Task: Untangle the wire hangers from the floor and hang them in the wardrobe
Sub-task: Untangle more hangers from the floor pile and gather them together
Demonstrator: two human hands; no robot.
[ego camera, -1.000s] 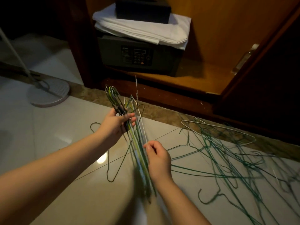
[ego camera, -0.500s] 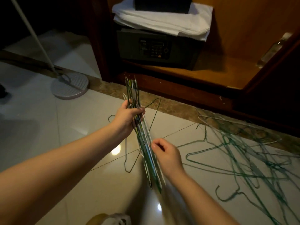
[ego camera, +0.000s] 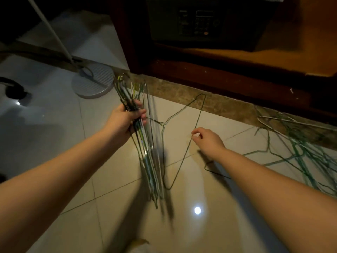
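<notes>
A bundle of wire hangers (ego camera: 147, 152), green, white and dark, hangs steeply over the floor (ego camera: 54, 125), hooks at the top and the lower ends blurred above the tiles. The left hand (ego camera: 125, 119) has its grip clenched round the bundle just below the hooks, fingers wrapped over the necks. Just beside it to the right, a single green hanger (ego camera: 198, 115) stands out as an open triangle, one corner up near the stone threshold strip and another low by the foot of the bundle; its neck end reaches to the left hand, though whether it is caught in the bundle cannot be told. The right hand (ego camera: 207, 141) pinches the long straight wire of this hanger between thumb and forefinger, the grip closed on that one wire alone. Farther right, well apart from both hands, a tangle of hangers (ego camera: 306, 156) lies spread on the floor against the threshold. Beyond the threshold is the open wardrobe (ego camera: 218, 77), with a dark safe (ego camera: 200, 21) on its wooden bottom. On the left a round lamp base (ego camera: 93, 83) rests on the floor, its pale pole slanting up.
</notes>
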